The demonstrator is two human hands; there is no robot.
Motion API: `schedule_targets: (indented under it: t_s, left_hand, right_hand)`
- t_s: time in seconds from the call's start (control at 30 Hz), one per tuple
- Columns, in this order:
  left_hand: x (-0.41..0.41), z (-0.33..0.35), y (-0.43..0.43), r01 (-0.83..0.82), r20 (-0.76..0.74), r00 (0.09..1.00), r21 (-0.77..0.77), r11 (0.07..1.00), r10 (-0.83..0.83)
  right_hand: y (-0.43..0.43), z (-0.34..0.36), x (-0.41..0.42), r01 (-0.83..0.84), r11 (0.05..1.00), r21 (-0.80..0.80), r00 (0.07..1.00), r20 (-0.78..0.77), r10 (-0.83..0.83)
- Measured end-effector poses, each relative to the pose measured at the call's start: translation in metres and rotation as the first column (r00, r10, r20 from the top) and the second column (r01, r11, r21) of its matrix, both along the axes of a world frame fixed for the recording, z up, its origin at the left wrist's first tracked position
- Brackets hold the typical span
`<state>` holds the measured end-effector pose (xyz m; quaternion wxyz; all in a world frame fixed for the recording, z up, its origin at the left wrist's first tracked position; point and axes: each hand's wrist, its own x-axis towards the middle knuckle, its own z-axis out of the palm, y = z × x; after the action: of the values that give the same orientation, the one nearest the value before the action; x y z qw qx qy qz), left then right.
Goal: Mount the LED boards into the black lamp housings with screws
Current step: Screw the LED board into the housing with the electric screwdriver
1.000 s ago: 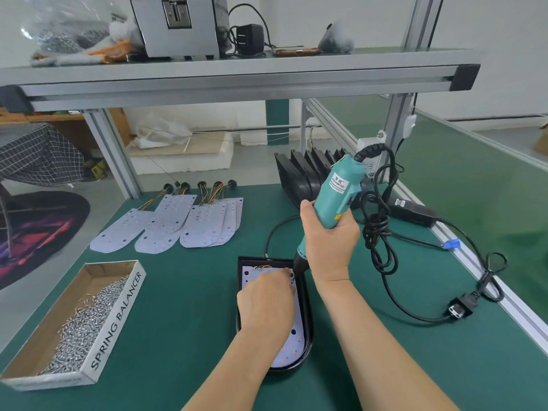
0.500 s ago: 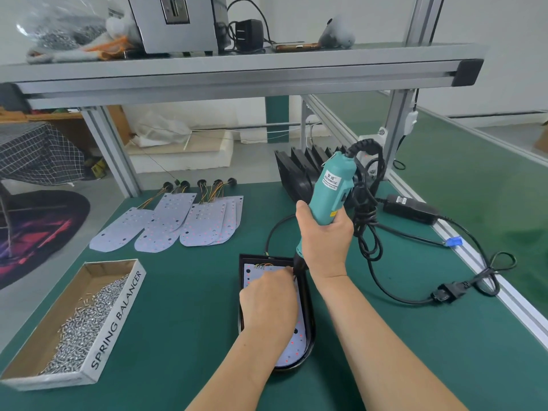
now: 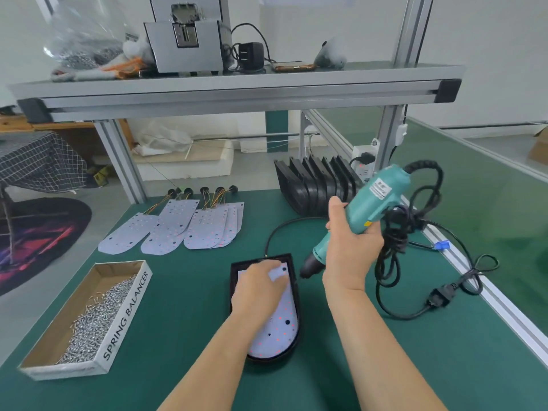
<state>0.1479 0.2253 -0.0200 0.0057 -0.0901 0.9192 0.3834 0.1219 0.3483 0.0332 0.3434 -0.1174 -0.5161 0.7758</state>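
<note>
1. The left hand [image 3: 258, 287] lies on the upper half of the LED board [image 3: 281, 327]. Its fingers are blurred, so I cannot tell whether its grip is apart or pinched on something.
2. The right hand [image 3: 353, 247] has its grip clamped round the body of a teal electric screwdriver [image 3: 376, 200]. The tool is tilted, with its black nose pointing down and left, just beside the upper right rim of the housing and off the board.
3. The LED board sits inside the black lamp housing [image 3: 272, 358], which lies flat on the green counter [image 3: 178, 336] in front of the person.
4. The screwdriver's black cord [image 3: 394, 295] hangs in loops from its rear and trails over the counter to the right.
5. Spare LED boards [image 3: 178, 226] with wired ends lie overlapping at the back left.
6. A row of black housings [image 3: 314, 185] stands on edge behind the screwdriver.
7. A cardboard box [image 3: 124, 318] marked SPRING BALANCER holds loose screws [image 3: 98, 315] at the left.
</note>
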Motion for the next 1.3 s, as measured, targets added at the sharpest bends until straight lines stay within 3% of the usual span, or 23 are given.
schedule_targets:
  t_s: [0.07, 0.1, 0.17, 0.23, 0.3, 0.37, 0.53, 0.7, 0.9, 1.3]
  left_hand:
    - [0.001, 0.005, -0.008, -0.122, 0.065, 0.992, 0.36, 0.925, 0.106]
    - [0.001, 0.008, -0.012, -0.229, 0.165, 0.973, 0.559, 0.797, 0.164]
    - [0.005, 0.017, -0.021, -0.399, 0.373, 0.917, 0.827, 0.397, 0.144]
    - [0.013, 0.024, -0.031, -0.44, 0.438, 0.897, 0.897, 0.036, 0.054]
    - [0.024, 0.024, -0.037, -0.419, 0.423, 0.906, 0.9, -0.119, 0.009]
    - [0.035, 0.024, -0.04, -0.39, 0.392, 0.92, 0.911, -0.137, -0.013]
    - [0.052, 0.018, -0.039, -0.328, 0.328, 0.944, 0.945, 0.013, -0.031]
    - [0.061, 0.013, -0.039, -0.328, 0.329, 0.944, 0.944, 0.041, -0.028]
    - [0.066, 0.013, -0.04, -0.403, 0.4, 0.913, 0.915, -0.026, -0.075]
    - [0.067, 0.014, -0.038, -0.426, 0.419, 0.902, 0.903, -0.051, -0.108]
  right_hand:
    - [0.004, -0.001, 0.005, 0.012, 0.993, -0.116, 0.998, 0.069, -0.004]
    - [0.005, -0.002, 0.008, 0.005, 0.989, -0.151, 0.996, 0.093, 0.009]
    - [0.007, -0.002, 0.013, -0.03, 0.98, -0.198, 0.992, 0.114, 0.053]
    - [0.008, -0.001, 0.02, -0.082, 0.967, -0.24, 0.99, 0.095, 0.108]
    - [0.008, -0.001, 0.027, -0.111, 0.962, -0.25, 0.99, 0.054, 0.128]
    - [0.007, -0.001, 0.033, -0.095, 0.97, -0.223, 0.995, 0.022, 0.102]
    - [0.001, 0.001, 0.045, -0.039, 0.978, -0.204, 0.999, -0.027, 0.034]
    - [-0.006, 0.005, 0.053, -0.027, 0.978, -0.207, 0.998, -0.056, 0.016]
    - [-0.014, 0.008, 0.055, 0.006, 0.985, -0.175, 0.997, -0.075, -0.019]
    - [-0.019, 0.007, 0.055, 0.016, 0.981, -0.193, 0.998, -0.062, -0.028]
